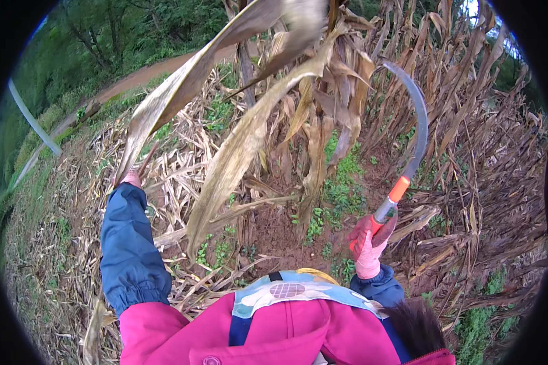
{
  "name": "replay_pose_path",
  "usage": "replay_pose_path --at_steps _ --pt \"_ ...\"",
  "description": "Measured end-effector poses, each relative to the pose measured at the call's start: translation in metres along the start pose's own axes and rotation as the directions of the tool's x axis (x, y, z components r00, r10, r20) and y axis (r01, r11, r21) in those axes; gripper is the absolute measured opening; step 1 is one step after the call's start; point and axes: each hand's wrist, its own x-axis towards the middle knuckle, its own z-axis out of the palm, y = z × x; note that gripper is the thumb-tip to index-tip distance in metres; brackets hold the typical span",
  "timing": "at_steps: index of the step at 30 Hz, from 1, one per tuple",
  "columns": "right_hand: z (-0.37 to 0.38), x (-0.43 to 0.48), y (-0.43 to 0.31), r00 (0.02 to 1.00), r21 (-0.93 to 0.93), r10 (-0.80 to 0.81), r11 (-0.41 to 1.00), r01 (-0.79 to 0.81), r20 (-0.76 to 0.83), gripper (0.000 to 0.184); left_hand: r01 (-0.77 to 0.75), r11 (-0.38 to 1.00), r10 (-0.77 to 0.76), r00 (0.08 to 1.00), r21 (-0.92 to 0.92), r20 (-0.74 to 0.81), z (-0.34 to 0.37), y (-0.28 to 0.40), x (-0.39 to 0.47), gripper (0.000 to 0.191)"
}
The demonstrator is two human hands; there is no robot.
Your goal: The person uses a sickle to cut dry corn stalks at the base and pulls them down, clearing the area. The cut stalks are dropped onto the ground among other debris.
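Note:
My right hand [371,242], in a pink and dark red glove, grips the red handle of a sickle [421,123] at the right of centre. The sickle's curved metal blade points up and bends left, near standing dry corn stalks [338,86]. My left hand [131,179], also in a pink glove, is at the left beyond a blue sleeve cover, mostly hidden by the sleeve and a dry corn leaf [164,96]. What its fingers do cannot be made out. Another long dry leaf [237,155] hangs between my hands.
Dense dry corn stalks [493,173] stand and lean on the right. Cut dry stalks and leaves [173,173] lie on the left ground. Bare soil with green weeds [315,223] lies before me. A dirt path [141,77] and trees are farther off.

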Motion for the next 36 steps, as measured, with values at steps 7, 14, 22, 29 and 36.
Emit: replay_pose_path --at_steps 7,14,22,29,36 --pt "-0.007 -0.031 0.074 0.674 -0.449 0.643 0.755 -0.478 0.364 0.067 -0.04 0.996 0.065 0.947 -0.085 0.314 -0.019 0.066 -0.087 0.034" --pt "0.025 -0.029 0.137 0.132 -0.142 0.934 0.187 -0.972 0.331 0.026 -0.468 0.834 0.514 0.851 -0.291 0.104 -0.085 0.231 -0.113 0.025" --pt "0.061 -0.082 0.189 0.11 0.434 0.993 0.076 -0.898 0.053 0.022 -0.695 0.713 0.675 0.645 0.094 -0.358 -0.075 0.369 -0.091 0.017" --pt "0.04 -0.106 0.165 -0.177 0.198 0.899 -0.274 -0.941 0.4 0.023 -0.316 0.826 0.038 0.857 0.467 0.513 -0.045 0.304 -0.078 0.03" --pt "0.093 -0.105 0.206 -0.108 0.018 0.928 -0.122 -0.992 0.356 0.024 -0.367 0.678 0.146 0.916 0.636 0.373 0.006 0.286 -0.131 0.031"
